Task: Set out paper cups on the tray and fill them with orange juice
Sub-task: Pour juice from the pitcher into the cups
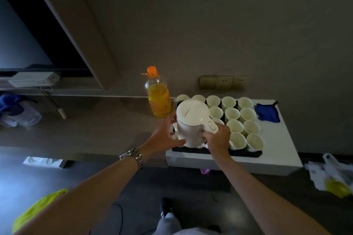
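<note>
Right hand (216, 139) grips the handle of the white kettle (193, 123); left hand (164, 135), fingers straight, steadies its side. Kettle sits over the tray (254, 153) among paper cups (236, 126). Juice bottle (159, 97) stands capped just beside. Advise lifting straight up, clear of neighbouring cups.

You can read no text here; the label on the juice bottle (159, 99) is too blurred.

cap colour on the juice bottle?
Orange, on the clear plastic juice bottle left of the black tray; head view shows it best.
</note>
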A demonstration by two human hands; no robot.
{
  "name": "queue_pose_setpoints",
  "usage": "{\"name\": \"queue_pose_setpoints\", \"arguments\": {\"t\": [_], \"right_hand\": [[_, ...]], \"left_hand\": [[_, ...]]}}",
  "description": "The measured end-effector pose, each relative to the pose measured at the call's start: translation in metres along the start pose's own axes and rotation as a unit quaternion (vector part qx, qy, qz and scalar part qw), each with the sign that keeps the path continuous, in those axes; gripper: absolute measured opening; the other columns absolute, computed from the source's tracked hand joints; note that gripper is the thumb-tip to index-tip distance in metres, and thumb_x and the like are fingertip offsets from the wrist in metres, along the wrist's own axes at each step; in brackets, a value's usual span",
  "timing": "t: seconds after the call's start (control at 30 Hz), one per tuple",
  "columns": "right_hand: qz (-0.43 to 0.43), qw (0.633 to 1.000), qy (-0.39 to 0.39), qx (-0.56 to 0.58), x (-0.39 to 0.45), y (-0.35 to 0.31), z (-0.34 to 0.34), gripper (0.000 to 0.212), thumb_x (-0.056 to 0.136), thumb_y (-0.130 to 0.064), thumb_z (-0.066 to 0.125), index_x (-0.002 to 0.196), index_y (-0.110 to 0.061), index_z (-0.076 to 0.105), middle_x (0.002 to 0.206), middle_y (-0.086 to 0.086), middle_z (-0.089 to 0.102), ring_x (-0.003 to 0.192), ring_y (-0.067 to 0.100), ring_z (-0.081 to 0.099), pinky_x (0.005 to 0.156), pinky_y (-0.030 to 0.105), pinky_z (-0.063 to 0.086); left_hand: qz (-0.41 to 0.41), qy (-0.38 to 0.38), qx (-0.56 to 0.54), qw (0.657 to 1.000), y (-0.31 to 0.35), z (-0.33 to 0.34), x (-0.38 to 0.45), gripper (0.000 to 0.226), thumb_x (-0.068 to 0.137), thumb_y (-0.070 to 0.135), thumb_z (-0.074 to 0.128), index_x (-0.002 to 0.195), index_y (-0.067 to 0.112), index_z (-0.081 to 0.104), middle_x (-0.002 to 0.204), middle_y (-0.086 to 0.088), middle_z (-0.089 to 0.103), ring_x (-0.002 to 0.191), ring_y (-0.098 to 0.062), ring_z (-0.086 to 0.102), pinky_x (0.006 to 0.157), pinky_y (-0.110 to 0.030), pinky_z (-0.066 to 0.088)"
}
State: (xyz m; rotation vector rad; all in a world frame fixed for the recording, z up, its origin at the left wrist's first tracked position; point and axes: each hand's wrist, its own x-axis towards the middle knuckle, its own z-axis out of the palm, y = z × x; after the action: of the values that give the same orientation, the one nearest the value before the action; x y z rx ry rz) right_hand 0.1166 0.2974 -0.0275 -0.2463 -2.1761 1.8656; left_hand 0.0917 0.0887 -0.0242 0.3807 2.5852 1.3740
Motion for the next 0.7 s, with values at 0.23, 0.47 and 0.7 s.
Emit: {"name": "queue_pose_setpoints", "arguments": {"t": [0.23, 0.47, 0.7], "right_hand": [[0.03, 0.999, 0.033, -0.004, -0.012, 0.012, -0.026, 0.013, 0.058, -0.005, 0.064, 0.055, -0.001, 0.052, 0.051, 0.015, 0.051, 0.055, 0.025, 0.048, 0.049, 0.036, 0.04], [0.05, 0.998, 0.04, -0.003, -0.024, 0.021, -0.024, 0.007, 0.062, -0.005, 0.065, 0.064, 0.001, 0.063, 0.063, 0.021, 0.062, 0.066, 0.043, 0.061, 0.052, 0.045, 0.051], [0.09, 0.995, 0.046, -0.006, -0.025, 0.019, -0.015, 0.018, 0.063, -0.013, 0.069, 0.073, 0.003, 0.067, 0.071, 0.021, 0.066, 0.072, 0.038, 0.064, 0.058, 0.038, 0.055]], "left_hand": [[-0.098, 0.021, 0.097, 0.99, -0.053, 0.034, 0.002, 0.091, 0.077, 0.017, 0.086, 0.153, 0.019, 0.036, 0.148, -0.001, 0.049, 0.135, -0.021, 0.05, 0.104, -0.029, 0.044], [-0.211, 0.026, 0.136, 0.968, -0.09, 0.054, 0.023, 0.117, 0.064, 0.05, 0.093, 0.155, 0.015, 0.027, 0.148, -0.008, 0.041, 0.138, -0.029, 0.039, 0.111, -0.047, 0.043], [-0.22, 0.04, 0.096, 0.97, -0.107, 0.067, 0.032, 0.09, 0.063, 0.047, 0.096, 0.132, 0.016, 0.046, 0.132, -0.004, 0.056, 0.12, -0.023, 0.054, 0.097, -0.038, 0.049]]}}
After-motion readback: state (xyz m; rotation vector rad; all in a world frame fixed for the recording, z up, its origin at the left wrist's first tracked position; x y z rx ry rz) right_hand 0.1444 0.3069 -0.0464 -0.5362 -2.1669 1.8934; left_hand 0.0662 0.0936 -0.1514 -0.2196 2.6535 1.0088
